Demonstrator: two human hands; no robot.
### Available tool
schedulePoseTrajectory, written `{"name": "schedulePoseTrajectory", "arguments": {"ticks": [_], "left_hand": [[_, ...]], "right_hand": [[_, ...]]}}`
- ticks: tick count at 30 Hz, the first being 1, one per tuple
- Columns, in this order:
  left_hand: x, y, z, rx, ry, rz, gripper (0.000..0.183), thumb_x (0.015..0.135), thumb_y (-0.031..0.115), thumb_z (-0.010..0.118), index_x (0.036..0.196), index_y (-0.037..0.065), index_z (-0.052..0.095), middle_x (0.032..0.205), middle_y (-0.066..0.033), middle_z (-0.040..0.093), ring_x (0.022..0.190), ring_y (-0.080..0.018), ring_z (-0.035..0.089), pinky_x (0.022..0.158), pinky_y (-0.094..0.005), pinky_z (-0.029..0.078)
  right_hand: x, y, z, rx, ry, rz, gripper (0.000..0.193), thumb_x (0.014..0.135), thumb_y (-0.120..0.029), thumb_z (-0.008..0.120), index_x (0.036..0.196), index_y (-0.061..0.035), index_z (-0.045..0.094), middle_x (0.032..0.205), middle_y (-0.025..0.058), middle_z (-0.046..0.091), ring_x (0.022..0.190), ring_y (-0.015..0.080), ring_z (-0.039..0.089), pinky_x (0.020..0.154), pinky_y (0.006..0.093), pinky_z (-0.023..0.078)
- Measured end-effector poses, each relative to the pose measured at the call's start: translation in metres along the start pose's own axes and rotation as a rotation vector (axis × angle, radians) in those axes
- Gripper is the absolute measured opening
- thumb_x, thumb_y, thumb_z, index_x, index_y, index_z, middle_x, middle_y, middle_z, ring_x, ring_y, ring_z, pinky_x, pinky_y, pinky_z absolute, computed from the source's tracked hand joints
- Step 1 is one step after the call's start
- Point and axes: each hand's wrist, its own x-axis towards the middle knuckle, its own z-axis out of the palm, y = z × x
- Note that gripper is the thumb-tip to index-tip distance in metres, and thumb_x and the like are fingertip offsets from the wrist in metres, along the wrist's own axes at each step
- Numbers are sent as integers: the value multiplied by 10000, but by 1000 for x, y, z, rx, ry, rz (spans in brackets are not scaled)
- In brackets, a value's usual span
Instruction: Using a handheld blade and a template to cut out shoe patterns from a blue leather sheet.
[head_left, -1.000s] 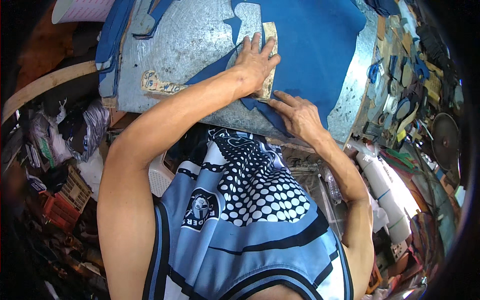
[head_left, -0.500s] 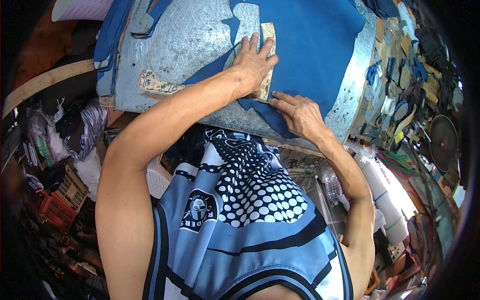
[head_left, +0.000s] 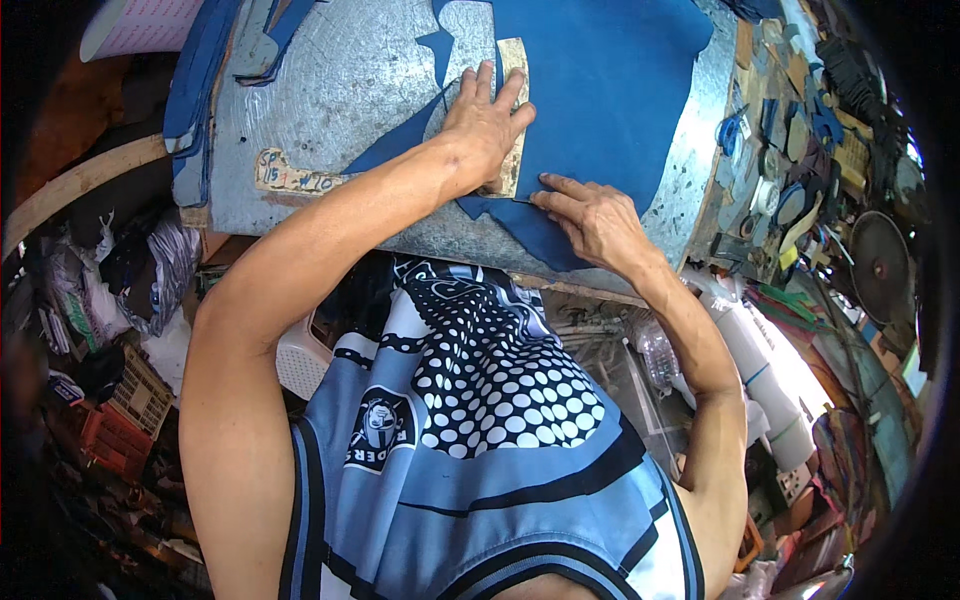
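Observation:
My left hand [head_left: 485, 125] lies with fingers spread, pressing on a narrow pale, worn template strip [head_left: 512, 155] along the cut edge of a blue sheet [head_left: 610, 90]. A similar pale piece with handwritten marks [head_left: 285, 172] shows left of my forearm; whether the two join is hidden beneath the arm. Close to the strip's near end, my right hand [head_left: 598, 222] rests on the sheet with its fingers drawn together. A thin dark tip shows at those fingertips, but what they hold is mostly hidden. Cut-out gaps in the sheet bare the metal-topped table [head_left: 330, 70].
Stacked blue pieces [head_left: 200, 90] line the table's left edge. To the right lie many scraps and tape rolls [head_left: 765, 195], with a round fan [head_left: 882, 262] beyond. White rolls [head_left: 765, 390] stand below right; a red crate [head_left: 115, 440] and plastic bags [head_left: 170, 260] are at left.
The whole view has shifted slightly, so the table appears further left and up. The left hand stays on the strip; the right fingertips remain near its lower end, slightly further from it.

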Motion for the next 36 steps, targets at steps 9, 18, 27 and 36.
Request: {"name": "schedulePoseTrajectory", "arguments": {"ticks": [9,18,27,36], "left_hand": [[2,-7,7,-35,59,33,1109,554,459,929,1490,155,416,1600,-215,234,1460,-500,203,1198,-580,203],[-2,-17,18,-202,300,96,888,667,373,859,1395,37,476,1508,-216,370,1406,-479,312,1173,-590,232],[0,-18,10,-183,204,-32,1140,600,470,890,1507,34,353,1579,-212,280,1463,-455,233,1189,-573,207],[2,-20,9,-200,170,-27,1165,610,470,889,1525,30,318,1596,-206,252,1468,-451,224,1195,-573,197]], "right_hand": [[6,-4,-14,19,-56,36,295,860,-100,641,1144,-146,704,1294,66,662,943,317,696,813,407,564],[48,-16,-20,757,529,704,311,955,-124,638,1250,-26,640,1122,190,706,989,279,709,802,364,549],[128,9,8,209,725,394,293,907,-110,641,1183,-21,678,1101,202,695,1001,379,673,854,424,540],[133,5,3,167,663,466,291,928,-152,604,1188,-39,674,1088,185,690,977,392,664,833,448,536]]}}
